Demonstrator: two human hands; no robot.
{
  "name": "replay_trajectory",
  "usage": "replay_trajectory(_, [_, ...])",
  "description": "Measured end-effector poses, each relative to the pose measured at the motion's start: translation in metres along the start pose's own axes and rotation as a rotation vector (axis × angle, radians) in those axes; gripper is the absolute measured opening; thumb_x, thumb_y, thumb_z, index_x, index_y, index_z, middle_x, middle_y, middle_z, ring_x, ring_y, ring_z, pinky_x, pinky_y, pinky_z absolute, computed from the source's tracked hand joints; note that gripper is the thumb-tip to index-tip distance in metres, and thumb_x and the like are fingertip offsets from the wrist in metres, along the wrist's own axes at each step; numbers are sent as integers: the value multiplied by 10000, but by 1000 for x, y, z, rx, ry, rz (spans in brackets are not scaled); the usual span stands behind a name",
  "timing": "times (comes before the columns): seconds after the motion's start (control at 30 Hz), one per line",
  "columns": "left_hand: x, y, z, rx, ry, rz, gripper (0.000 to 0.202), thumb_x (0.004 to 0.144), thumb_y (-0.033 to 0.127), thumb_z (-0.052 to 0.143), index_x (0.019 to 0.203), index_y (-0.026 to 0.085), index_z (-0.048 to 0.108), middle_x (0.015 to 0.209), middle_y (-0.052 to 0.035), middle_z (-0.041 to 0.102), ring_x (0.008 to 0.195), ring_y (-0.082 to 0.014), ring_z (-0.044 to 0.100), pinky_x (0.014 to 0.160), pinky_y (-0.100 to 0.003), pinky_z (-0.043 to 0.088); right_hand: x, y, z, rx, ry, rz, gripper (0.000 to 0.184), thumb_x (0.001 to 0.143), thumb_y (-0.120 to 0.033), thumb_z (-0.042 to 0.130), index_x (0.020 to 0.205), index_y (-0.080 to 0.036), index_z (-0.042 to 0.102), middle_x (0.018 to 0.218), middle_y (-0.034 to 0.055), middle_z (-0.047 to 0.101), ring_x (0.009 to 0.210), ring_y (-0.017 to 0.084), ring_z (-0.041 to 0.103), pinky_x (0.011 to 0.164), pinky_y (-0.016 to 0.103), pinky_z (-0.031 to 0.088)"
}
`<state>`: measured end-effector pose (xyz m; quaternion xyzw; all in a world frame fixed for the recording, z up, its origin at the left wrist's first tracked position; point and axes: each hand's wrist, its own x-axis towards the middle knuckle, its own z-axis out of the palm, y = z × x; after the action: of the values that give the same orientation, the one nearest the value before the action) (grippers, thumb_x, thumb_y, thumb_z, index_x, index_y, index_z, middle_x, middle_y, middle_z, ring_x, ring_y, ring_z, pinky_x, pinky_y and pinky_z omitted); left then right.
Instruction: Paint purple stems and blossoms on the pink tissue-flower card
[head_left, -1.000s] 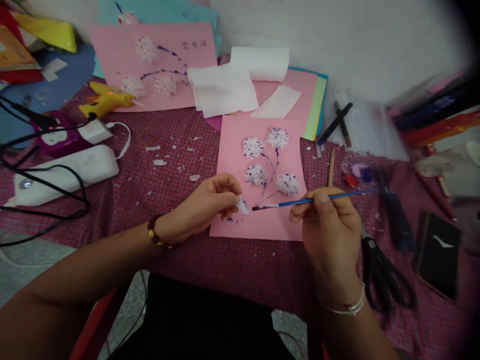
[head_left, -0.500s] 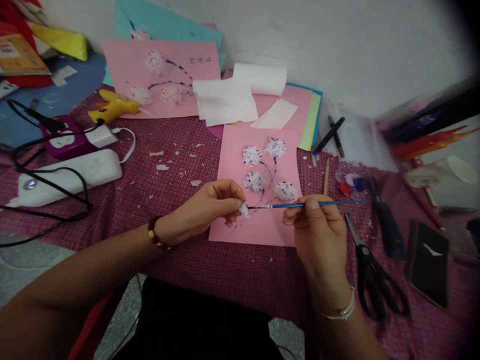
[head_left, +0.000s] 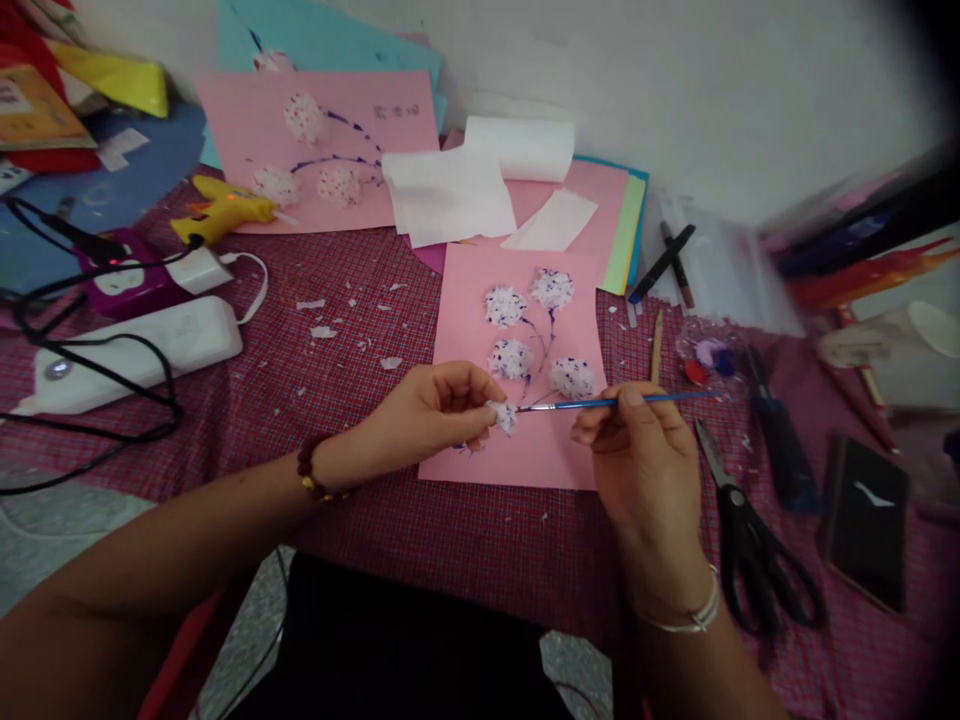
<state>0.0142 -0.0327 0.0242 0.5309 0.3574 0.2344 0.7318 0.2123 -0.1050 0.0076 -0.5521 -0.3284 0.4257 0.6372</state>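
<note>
My left hand (head_left: 431, 412) is closed, pinching a small white tissue puff (head_left: 502, 415) speckled with dark blue just above the lower left of a pink card (head_left: 555, 455). My right hand (head_left: 645, 455) grips a thin blue paintbrush (head_left: 622, 401) held level, its tip touching the puff. The pink card carries several white speckled puffs (head_left: 551, 288) joined by painted blue stems.
Black scissors (head_left: 757, 560) lie right of my right hand, with a dark phone (head_left: 862, 510) beyond them. A white power strip (head_left: 135, 350), cables and a yellow glue gun (head_left: 217, 208) sit at left. White tissue sheets (head_left: 450, 190), a second pink card (head_left: 322, 150) and paint blobs (head_left: 709, 355) lie farther back.
The brush has moved left until its tip meets the puff in my left hand. My left hand has shifted slightly right with the puff.
</note>
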Motion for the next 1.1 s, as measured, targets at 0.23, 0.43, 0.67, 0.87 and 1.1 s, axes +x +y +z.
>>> replay_trajectory(0.23, [1,-5,1,130,29,87,113,718,111,602,829,136,603,662,13,621,567,-73,557,571,-202,471,2,0,0,60,28,43,78,868,-309,605,806,-264,621,597,-36,654,491,141,584,492,284,476])
replay_trajectory(0.43, [1,-7,-3,495,56,384,133,770,77,516,807,129,632,720,-6,588,643,-81,516,602,-208,419,1,1,0,105,26,63,84,855,-298,617,806,-230,620,600,-34,667,505,122,599,522,255,487])
replay_trajectory(0.67, [0,-9,-5,394,35,397,97,811,128,548,827,132,644,747,-20,638,666,-90,566,609,-206,457,2,1,-1,122,15,61,90,848,-307,631,805,-228,624,589,-28,662,491,118,595,510,239,487])
replay_trajectory(0.87, [1,-9,-6,485,106,399,82,785,116,574,767,128,653,708,-17,652,618,-80,566,570,-193,454,5,-3,-7,136,85,5,92,865,-258,586,797,-219,634,582,-26,657,477,115,579,519,251,474])
replay_trajectory(1.1, [2,-17,-4,687,220,494,81,736,110,553,712,136,626,641,4,608,543,-62,527,513,-181,422,0,0,-1,140,53,-35,84,862,-240,576,820,-215,644,631,-7,687,497,132,603,531,277,486])
